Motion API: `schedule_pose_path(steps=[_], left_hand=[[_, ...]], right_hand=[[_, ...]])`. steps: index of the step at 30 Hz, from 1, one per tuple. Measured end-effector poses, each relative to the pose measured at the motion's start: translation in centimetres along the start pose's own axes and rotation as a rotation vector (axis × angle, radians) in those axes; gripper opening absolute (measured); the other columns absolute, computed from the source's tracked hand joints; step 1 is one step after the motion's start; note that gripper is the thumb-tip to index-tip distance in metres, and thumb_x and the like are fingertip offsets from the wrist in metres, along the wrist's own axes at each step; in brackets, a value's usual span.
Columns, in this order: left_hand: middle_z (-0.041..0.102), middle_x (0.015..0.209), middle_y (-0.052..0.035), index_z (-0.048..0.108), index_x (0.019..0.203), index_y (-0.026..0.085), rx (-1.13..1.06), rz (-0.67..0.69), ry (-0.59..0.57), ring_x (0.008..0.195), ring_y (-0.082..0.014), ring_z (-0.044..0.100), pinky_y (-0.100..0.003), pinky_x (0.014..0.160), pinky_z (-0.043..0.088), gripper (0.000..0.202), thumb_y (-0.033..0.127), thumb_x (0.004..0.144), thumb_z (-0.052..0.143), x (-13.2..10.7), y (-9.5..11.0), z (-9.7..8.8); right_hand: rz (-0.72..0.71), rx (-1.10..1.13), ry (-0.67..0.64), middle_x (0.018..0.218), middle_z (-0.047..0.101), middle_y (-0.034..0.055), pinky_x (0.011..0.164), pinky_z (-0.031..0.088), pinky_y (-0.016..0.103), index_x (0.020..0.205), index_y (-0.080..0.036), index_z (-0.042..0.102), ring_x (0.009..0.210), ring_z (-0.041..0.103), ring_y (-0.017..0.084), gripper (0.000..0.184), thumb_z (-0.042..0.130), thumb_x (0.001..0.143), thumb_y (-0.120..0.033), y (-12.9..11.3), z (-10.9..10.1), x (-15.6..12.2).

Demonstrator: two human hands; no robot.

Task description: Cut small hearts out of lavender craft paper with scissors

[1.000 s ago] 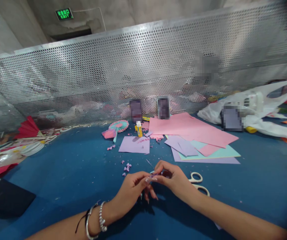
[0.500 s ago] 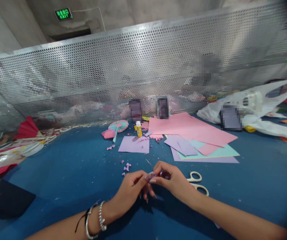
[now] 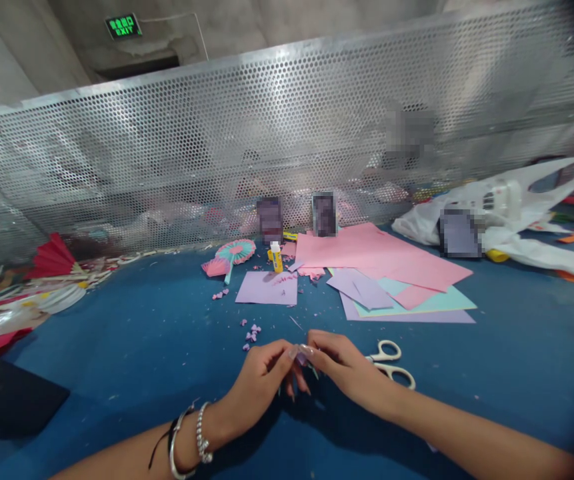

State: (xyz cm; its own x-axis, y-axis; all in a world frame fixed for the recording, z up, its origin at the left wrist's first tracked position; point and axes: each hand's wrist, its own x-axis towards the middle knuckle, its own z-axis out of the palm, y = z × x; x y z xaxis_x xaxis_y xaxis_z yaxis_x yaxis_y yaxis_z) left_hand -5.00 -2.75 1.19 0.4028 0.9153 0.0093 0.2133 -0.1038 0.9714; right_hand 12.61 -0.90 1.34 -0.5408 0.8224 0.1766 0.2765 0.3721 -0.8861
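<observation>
Both hands meet above the blue table, thumb tips together at a small piece of purple paper [image 3: 301, 359]. My left hand [image 3: 265, 375] pinches it from the left, its lower fingers hanging loosely. From the right, my right hand [image 3: 341, 363] is closed on the same piece, with its thumb across the top. Fingers hide most of the paper. Scissors with cream handles [image 3: 385, 369] lie just beyond the right wrist, partly covered by it. Several tiny folded purple paper pieces [image 3: 253, 331] lie ahead of the left hand.
A purple sheet [image 3: 257, 290], an upright glue stick [image 3: 277, 259] and a pink-and-teal paper fan [image 3: 235, 251] lie farther back. Stacked pink paper [image 3: 367, 250] and a white plastic bag [image 3: 421, 217] are at right. A perforated metal screen [image 3: 277, 127] bounds the back; a dark flat object [image 3: 14, 400] lies left.
My right thumb has moved forward over the purple paper, and the right fingers have curled down beneath it. My left hand keeps nearly the same pose. The view has shifted slightly.
</observation>
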Motion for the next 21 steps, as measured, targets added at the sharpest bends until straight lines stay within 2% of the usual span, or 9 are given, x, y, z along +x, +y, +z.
schedule_pose_path(steps=[9,21], left_hand=[[0.063,0.062,-0.0028,0.056,0.078,0.012,-0.015,-0.017,-0.031,0.05,-0.0078,0.053,-0.017,0.049,0.037,0.035,0.039,0.09,0.039,0.11,-0.46,0.01],[0.061,0.063,-0.0018,0.054,0.077,0.013,0.013,-0.002,-0.072,0.051,-0.0084,0.052,-0.02,0.052,0.041,0.034,0.04,0.09,0.038,-0.01,-0.58,0.08]], right_hand=[[0.0,0.014,-0.027,0.064,0.04,-0.0031,0.06,0.032,0.023,0.062,-0.017,0.037,0.061,0.038,0.01,0.036,0.034,0.092,-0.036,0.12,0.19,0.06],[0.001,0.048,-0.106,0.064,0.048,-0.0023,0.059,0.033,0.022,0.064,-0.016,0.043,0.061,0.044,0.01,0.036,0.034,0.093,-0.035,0.2,0.2,-0.12]])
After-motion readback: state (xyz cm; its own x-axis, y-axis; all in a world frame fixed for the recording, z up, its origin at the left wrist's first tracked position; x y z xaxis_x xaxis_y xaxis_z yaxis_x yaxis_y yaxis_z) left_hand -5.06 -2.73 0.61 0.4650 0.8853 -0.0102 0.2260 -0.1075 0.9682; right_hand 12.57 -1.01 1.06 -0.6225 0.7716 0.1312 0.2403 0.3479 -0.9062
